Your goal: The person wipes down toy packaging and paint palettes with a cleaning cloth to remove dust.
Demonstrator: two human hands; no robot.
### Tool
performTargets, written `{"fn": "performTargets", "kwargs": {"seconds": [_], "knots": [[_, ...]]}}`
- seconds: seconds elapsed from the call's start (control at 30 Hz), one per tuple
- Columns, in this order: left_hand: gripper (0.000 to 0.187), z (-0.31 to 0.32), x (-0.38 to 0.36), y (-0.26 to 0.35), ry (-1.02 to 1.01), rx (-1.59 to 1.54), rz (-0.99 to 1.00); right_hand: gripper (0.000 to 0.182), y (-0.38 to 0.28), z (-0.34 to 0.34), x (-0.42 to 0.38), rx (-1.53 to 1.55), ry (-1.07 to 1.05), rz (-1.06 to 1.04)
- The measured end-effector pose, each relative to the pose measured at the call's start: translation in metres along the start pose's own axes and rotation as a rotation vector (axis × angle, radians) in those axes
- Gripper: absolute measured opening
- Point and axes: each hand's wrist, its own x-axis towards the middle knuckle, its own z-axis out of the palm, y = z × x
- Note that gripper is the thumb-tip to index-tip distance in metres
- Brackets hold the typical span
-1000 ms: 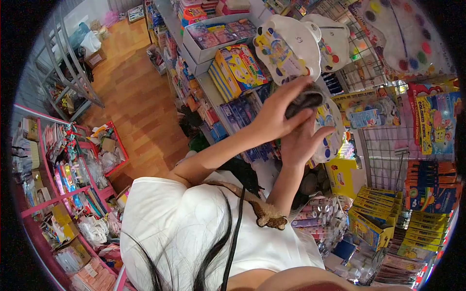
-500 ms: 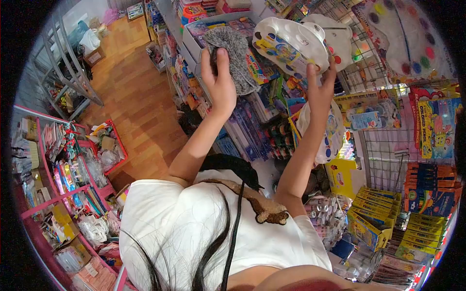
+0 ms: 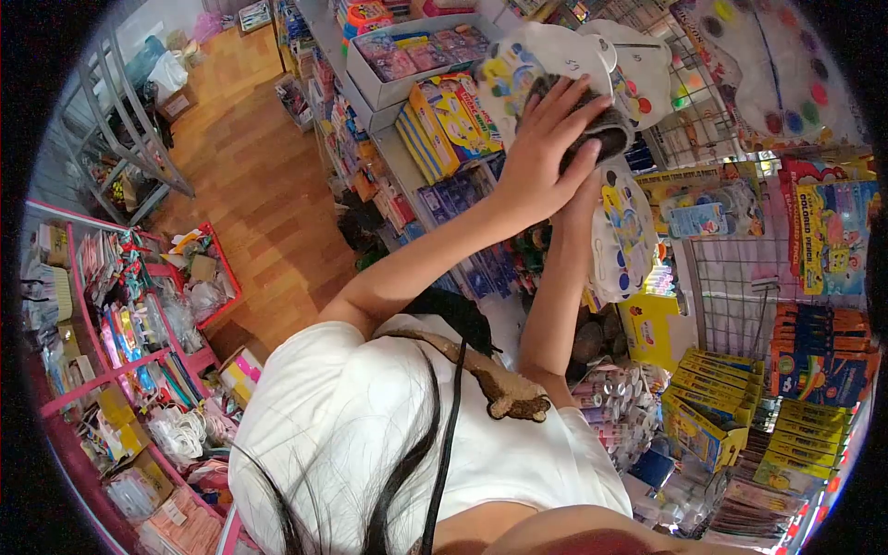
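My left hand (image 3: 548,153) presses a grey fuzzy cloth (image 3: 611,132) against a white plastic paint palette (image 3: 560,54), its fingers spread over the cloth. The palette is shaped like a painter's board and has coloured paints under a clear wrap. My right hand (image 3: 583,191) is at the palette's lower edge, mostly hidden behind my left hand and the cloth; earlier its fingers held that edge. Another palette (image 3: 647,65) hangs just behind, and a further palette set (image 3: 624,231) hangs below my right wrist.
A grey box (image 3: 370,90) of small packets and a stack of yellow crayon boxes (image 3: 449,125) stand on the shelf. Colored pencil packs (image 3: 835,236) hang on a wire grid (image 3: 726,277) at right. Yellow boxes (image 3: 708,402) sit below. Pink shelves (image 3: 102,393) line the left.
My left hand has moved right with the grey cloth, from above the crayon boxes onto the palette. The crayon boxes and grey box are uncovered. My right hand has shifted slightly left and down.
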Motion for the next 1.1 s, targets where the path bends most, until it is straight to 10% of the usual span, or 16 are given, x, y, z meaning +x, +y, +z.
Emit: {"fn": "performTargets", "kwargs": {"seconds": [0.27, 0.37, 0.57, 0.93, 1.1], "knots": [[0.041, 0.010, 0.061, -0.054, 0.247, 0.020, -0.037, 0.061, -0.010, 0.014, -0.004, 0.044, -0.030, -0.020], [0.042, -0.017, 0.091, -0.061, -0.089, -0.175, -0.516, 0.066, -0.019, 0.026, -0.012, -0.063, -0.047, 0.014], [0.049, 0.001, 0.029, -0.032, 0.060, -0.066, -0.189, 0.066, -0.014, 0.030, -0.006, -0.168, -0.006, -0.098], [0.047, 0.016, 0.073, -0.115, -0.071, -0.235, -0.471, 0.061, -0.018, 0.029, -0.013, -0.324, 0.046, -0.143], [0.053, 0.013, 0.007, -0.051, 0.059, -0.180, -0.415, 0.062, -0.009, 0.025, -0.001, -0.364, 0.012, -0.239]]}}
